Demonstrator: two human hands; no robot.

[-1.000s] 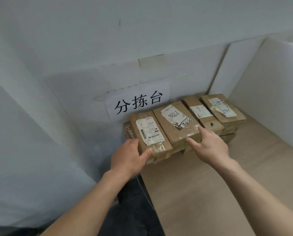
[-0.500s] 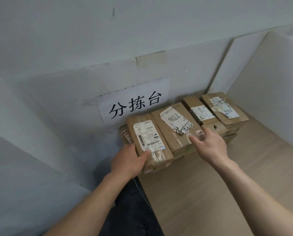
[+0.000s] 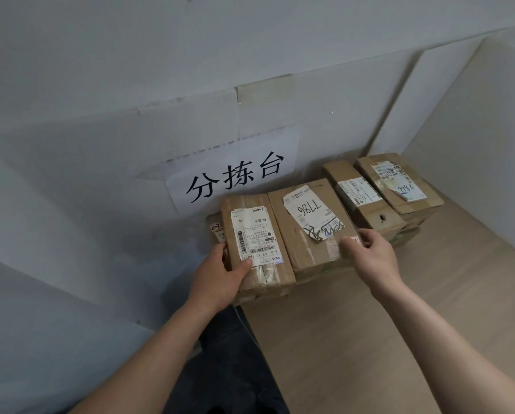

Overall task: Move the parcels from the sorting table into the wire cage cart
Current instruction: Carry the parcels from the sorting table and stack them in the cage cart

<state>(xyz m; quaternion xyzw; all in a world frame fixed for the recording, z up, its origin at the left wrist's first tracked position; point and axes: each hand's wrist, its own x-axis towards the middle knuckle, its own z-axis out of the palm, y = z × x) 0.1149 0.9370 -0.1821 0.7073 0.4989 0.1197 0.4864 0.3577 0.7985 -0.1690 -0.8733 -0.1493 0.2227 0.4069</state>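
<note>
Brown labelled parcels (image 3: pixel 298 258), stacked flat in a row, far end of tan sorting table (image 3: pixel 384 324)

top-layer parcels (image 3: pixel 259 234) (image 3: pixel 307 222) (image 3: pixel 361 195) (image 3: pixel 396 180): 4 | lower parcels (image 3: pixel 216 231): partly hidden, uncounted | hands (image 3: pixel 220 279) (image 3: pixel 370 255): 2 | wall sign (image 3: pixel 235 171): 1 | table (image 3: pixel 370 339): 1

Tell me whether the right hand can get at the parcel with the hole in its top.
Probably yes, once it lets go. The right hand grips the near corner of the 7786 parcel; the holed parcel lies right beside, its top bare, nothing between them.
</note>
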